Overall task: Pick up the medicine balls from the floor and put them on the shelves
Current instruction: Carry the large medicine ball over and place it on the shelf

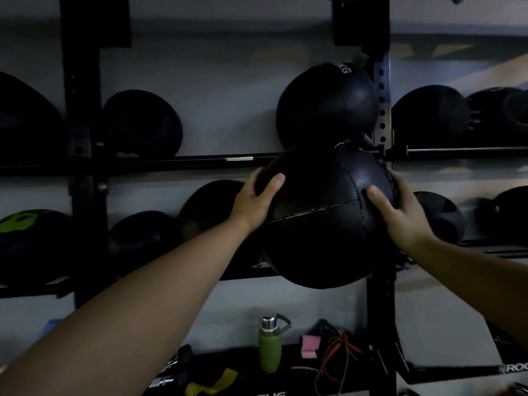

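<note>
Both forearms reach out so my left hand (254,200) and right hand (400,212) can clamp the medicine ball (325,218) from opposite sides, fingers (378,198) spread and pressing its skin; it looks too wide for one palm. I hold it raised before the rack's right upright (381,110), between the upper shelf (171,162) and the lower one. It is black, stitched in panels, slightly soft-looking.

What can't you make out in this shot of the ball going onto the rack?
- Whether the held medicine ball rests on a shelf rail: head view, the ball hides it.
- Left hand and right hand fingers: wrapped behind the ball.
- Full print on the upper ball: only "G" readable, blurred and dark.
- Far-left ball: cut off by the frame edge.
</note>
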